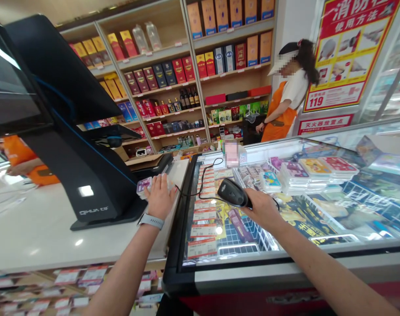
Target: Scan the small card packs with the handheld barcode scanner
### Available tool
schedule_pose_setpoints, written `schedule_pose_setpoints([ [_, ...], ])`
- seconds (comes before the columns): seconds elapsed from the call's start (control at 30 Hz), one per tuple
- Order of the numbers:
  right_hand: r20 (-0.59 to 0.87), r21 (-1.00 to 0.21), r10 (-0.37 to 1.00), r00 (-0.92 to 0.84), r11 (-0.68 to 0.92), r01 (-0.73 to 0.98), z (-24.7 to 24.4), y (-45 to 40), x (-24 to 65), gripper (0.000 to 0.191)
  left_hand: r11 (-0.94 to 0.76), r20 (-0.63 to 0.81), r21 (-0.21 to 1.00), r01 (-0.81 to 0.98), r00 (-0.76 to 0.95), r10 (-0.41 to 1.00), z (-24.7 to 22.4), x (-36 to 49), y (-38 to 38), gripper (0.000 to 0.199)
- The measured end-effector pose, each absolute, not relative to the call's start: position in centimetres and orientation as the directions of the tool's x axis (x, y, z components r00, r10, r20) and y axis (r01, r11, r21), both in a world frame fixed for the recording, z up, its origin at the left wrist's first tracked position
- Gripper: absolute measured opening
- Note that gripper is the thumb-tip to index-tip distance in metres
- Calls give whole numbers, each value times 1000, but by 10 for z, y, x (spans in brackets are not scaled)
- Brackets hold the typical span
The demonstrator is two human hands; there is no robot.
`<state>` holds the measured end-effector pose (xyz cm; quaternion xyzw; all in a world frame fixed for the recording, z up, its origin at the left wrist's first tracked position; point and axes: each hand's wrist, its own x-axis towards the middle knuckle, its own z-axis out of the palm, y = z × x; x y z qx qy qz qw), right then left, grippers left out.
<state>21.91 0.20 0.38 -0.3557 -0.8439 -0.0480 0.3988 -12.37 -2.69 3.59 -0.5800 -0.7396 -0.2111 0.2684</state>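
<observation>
My left hand (160,196), with a watch on the wrist, lies over clear plastic boxes (143,186) with purple labels on the white counter, fingers curled over them. How many boxes it covers is partly hidden. In my right hand (261,206) is a black barcode scanner (232,193), held by its handle above the glass freezer top. Its head points left, toward the counter, and its cord (202,181) trails over the glass. Right of the scanner, stacks of similar plastic boxes (297,177) with purple, yellow and red labels sit on the freezer glass.
A black checkout terminal (97,175) stands on the white counter (38,232) at left. Under the freezer glass are wire baskets (262,235) of packaged goods. Shelves (160,48) of boxes and bottles line the back. A person in an orange apron (279,112) stands behind the freezer; another person's arm shows far left.
</observation>
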Motion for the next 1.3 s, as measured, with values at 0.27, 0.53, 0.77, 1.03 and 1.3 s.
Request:
schedule_pose_setpoints([
  [0.27,694,-199,569,-441,740,642,0,5,220,24,264,564,-96,960,-166,809,31,-155,-20,44],
  [0.53,686,-212,573,-448,746,631,2,3,220,21,213,589,-164,963,-78,804,36,-160,-35,36],
  [0.77,691,-225,574,-440,749,623,3,3,220,22,83,530,-9,997,-66,846,43,-184,-25,38],
  [1.03,688,-211,579,-437,736,643,2,3,220,23,75,487,-17,997,-57,871,51,-190,-24,32],
  [1.3,712,-160,540,-448,747,646,1,3,220,30,98,561,-97,990,-27,828,49,-181,-31,45],
])
